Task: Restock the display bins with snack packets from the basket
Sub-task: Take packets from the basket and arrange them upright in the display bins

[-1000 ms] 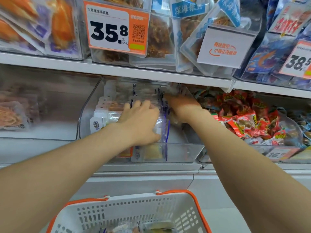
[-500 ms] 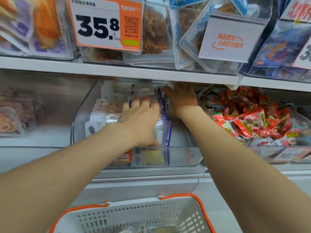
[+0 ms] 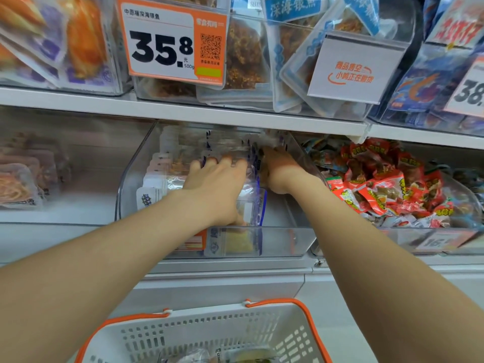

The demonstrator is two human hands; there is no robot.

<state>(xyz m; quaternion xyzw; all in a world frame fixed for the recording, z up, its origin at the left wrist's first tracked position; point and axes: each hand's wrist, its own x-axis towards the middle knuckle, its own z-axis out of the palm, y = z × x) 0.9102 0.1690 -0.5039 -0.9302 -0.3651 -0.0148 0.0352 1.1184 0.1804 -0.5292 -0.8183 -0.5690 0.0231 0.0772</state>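
The left hand (image 3: 214,187) is being laid over the near face of the packets (image 3: 157,184), which are standing upright in the clear bin (image 3: 282,241) under the shelf (image 3: 183,111). Its fingers (image 3: 226,163) are being held slightly spread and bent over the packets' top edges. The thumb is being pressed low against the nearest packet, by the bin's front wall, so the stack is being gripped between fingers and thumb.

The right hand (image 3: 281,171) is being held farther into the same bin, just right of the left hand and beside the bin's right wall. Its fingers are being lost in blur among the far packets, so it cannot be told whether they are spread, pressed together or pinching.

The packets are clear pouches with blue edges and white tops, and they are being kept in the left and middle of the bin. One is being seen through the front wall.

The basket (image 3: 209,334) – white with an orange rim – is being shown at the near edge, below both forearms. A few more packets are lying in its bottom, only partly in view.

Red packets (image 3: 379,189) are being heaped just right of the bin. Above the shelf, larger pouches are being displayed behind an orange-and-white price tag (image 3: 170,40) reading 35.8, with a white sign (image 3: 353,72) to its right.
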